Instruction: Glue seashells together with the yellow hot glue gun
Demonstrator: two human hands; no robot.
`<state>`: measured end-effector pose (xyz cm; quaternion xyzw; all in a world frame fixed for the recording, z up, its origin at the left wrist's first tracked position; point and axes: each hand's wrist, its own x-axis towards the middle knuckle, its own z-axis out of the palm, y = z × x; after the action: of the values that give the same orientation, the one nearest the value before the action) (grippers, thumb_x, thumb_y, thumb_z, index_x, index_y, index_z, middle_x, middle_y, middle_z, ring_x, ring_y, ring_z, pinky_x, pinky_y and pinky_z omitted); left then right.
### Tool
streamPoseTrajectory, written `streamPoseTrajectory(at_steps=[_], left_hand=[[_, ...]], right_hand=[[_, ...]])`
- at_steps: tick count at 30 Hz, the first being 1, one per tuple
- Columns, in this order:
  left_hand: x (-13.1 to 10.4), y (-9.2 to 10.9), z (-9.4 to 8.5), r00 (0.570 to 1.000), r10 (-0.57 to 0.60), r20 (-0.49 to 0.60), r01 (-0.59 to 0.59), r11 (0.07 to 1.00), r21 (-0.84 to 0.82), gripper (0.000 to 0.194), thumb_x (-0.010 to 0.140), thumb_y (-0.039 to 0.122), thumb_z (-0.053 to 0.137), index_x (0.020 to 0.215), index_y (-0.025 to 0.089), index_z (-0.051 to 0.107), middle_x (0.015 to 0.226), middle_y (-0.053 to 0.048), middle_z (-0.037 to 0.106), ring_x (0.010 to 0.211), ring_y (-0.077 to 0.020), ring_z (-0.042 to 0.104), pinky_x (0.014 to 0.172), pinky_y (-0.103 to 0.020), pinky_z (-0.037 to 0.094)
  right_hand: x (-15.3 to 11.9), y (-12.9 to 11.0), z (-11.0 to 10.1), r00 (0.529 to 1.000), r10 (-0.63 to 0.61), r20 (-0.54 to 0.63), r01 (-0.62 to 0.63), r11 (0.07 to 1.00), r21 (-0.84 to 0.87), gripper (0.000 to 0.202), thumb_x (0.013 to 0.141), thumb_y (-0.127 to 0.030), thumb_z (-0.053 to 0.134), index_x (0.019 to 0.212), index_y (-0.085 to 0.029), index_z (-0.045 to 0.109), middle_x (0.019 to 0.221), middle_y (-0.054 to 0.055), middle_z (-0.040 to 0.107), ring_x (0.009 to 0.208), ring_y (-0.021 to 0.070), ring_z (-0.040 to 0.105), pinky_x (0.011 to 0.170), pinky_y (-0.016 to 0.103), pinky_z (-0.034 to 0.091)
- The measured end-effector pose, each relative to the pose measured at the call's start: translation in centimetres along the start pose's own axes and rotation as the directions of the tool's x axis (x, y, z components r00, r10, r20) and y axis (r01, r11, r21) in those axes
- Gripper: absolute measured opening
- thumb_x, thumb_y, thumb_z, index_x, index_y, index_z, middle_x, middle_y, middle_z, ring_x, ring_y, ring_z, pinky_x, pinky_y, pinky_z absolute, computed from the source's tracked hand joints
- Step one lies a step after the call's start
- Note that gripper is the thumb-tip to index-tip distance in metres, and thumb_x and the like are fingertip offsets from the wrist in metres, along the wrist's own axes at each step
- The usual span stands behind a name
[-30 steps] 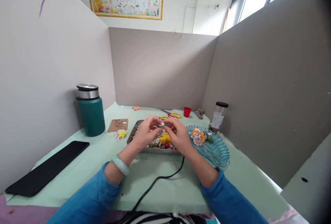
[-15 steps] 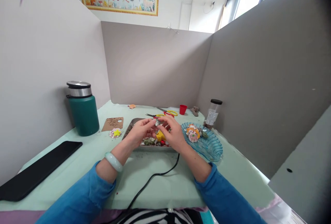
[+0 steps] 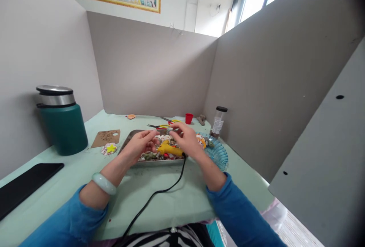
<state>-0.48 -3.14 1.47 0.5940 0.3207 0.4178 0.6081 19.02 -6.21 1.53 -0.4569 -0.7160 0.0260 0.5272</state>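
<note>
My right hand (image 3: pixel 184 139) pinches a small grey-green piece (image 3: pixel 169 130), perhaps a shell or stone, between thumb and fingers above a metal tray. To its left, my left hand (image 3: pixel 142 145) has thumb and forefinger drawn together; whatever may be between them is too small to make out. Below the hands, a yellow glue gun (image 3: pixel 169 149) with a black cord (image 3: pixel 159 191) lies across the tray (image 3: pixel 159 162). Several shells and coloured bits fill the tray, partly covered by the hands.
A blue scalloped plate (image 3: pixel 221 155) with decorated shell pieces stands at right, near a black-lidded jar (image 3: pixel 219 121). Scissors (image 3: pixel 158 127) and a red cup (image 3: pixel 189 118) lie behind. At left are a green flask (image 3: pixel 63 127), cardboard (image 3: pixel 104 138), a flower piece (image 3: pixel 109 149) and a black slab (image 3: pixel 31 182).
My hands have parted; the small piece is now in my right hand alone. More of the glue gun shows. The view has swung right.
</note>
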Motion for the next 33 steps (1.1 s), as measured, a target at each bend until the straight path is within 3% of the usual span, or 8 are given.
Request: streamPoseTrajectory(at_steps=[4,7,9,11,18,26,33], left_hand=[[-0.1,0.2,0.1,0.999,-0.004,-0.04,0.005,1.0,0.025,0.044,0.074,0.05,0.066,0.098,0.013,0.059,0.073,-0.002,0.062,0.048,-0.0083,0.054,0.05,-0.023,0.044],[-0.1,0.2,0.0,1.0,0.0,-0.025,0.001,0.998,0.059,0.042,0.074,0.049,0.067,0.095,0.014,0.058,0.075,-0.002,0.062,0.049,-0.0085,0.054,0.052,-0.023,0.045],[0.0,0.1,0.0,1.0,0.007,-0.019,-0.005,0.997,0.082,0.041,0.074,0.049,0.066,0.093,0.015,0.058,0.075,-0.001,0.062,0.05,-0.0082,0.054,0.053,-0.024,0.046],[0.0,0.0,-0.1,1.0,0.014,-0.024,-0.011,0.995,0.099,0.039,0.073,0.049,0.067,0.09,0.015,0.058,0.075,-0.001,0.062,0.05,-0.0078,0.053,0.054,-0.024,0.047],[0.3,-0.1,-0.2,1.0,0.012,0.002,-0.012,0.993,0.122,0.035,0.071,0.046,0.07,0.082,0.015,0.059,0.074,0.0,0.061,0.051,-0.0074,0.052,0.056,-0.025,0.048],[0.3,-0.1,-0.3,1.0,0.015,0.0,-0.015,0.993,0.114,0.032,0.072,0.043,0.07,0.081,0.015,0.059,0.073,-0.001,0.061,0.05,-0.0075,0.052,0.055,-0.024,0.047],[0.3,0.3,-0.6,0.999,0.04,-0.03,-0.037,0.997,0.073,0.031,0.07,0.04,0.072,0.082,0.014,0.06,0.072,0.0,0.061,0.049,-0.0077,0.053,0.053,-0.024,0.047]], right_hand=[[0.0,4.8,-7.0,0.969,0.233,-0.08,-0.245,0.946,-0.213,0.017,0.077,-0.029,0.061,0.091,-0.022,0.066,0.086,0.002,0.069,0.072,0.0163,0.063,0.07,0.03,0.047],[-0.8,9.0,-11.4,0.919,0.37,-0.138,-0.393,0.816,-0.425,0.014,0.073,-0.024,0.063,0.086,-0.021,0.068,0.083,0.004,0.071,0.077,0.0193,0.064,0.07,0.03,0.045],[-1.5,10.9,-12.8,0.881,0.446,-0.16,-0.456,0.704,-0.545,0.016,0.072,-0.024,0.063,0.087,-0.022,0.069,0.088,0.005,0.072,0.081,0.0212,0.064,0.066,0.03,0.042],[-2.1,12.0,-13.1,0.843,0.508,-0.174,-0.498,0.618,-0.608,0.019,0.073,-0.027,0.062,0.091,-0.023,0.07,0.091,0.005,0.072,0.084,0.0221,0.064,0.062,0.029,0.04],[-2.6,13.0,-11.6,0.818,0.55,-0.169,-0.465,0.458,-0.758,0.022,0.079,-0.035,0.057,0.094,-0.025,0.069,0.097,0.004,0.071,0.089,0.0195,0.063,0.063,0.025,0.038],[-2.7,13.7,-11.5,0.801,0.58,-0.146,-0.468,0.456,-0.757,0.025,0.082,-0.038,0.053,0.093,-0.026,0.072,0.095,0.005,0.072,0.089,0.0208,0.064,0.066,0.026,0.04],[-3.2,13.8,-12.3,0.79,0.577,-0.208,-0.522,0.457,-0.72,0.032,0.087,-0.035,0.044,0.099,-0.024,0.072,0.095,0.007,0.072,0.087,0.0209,0.065,0.067,0.026,0.041]])
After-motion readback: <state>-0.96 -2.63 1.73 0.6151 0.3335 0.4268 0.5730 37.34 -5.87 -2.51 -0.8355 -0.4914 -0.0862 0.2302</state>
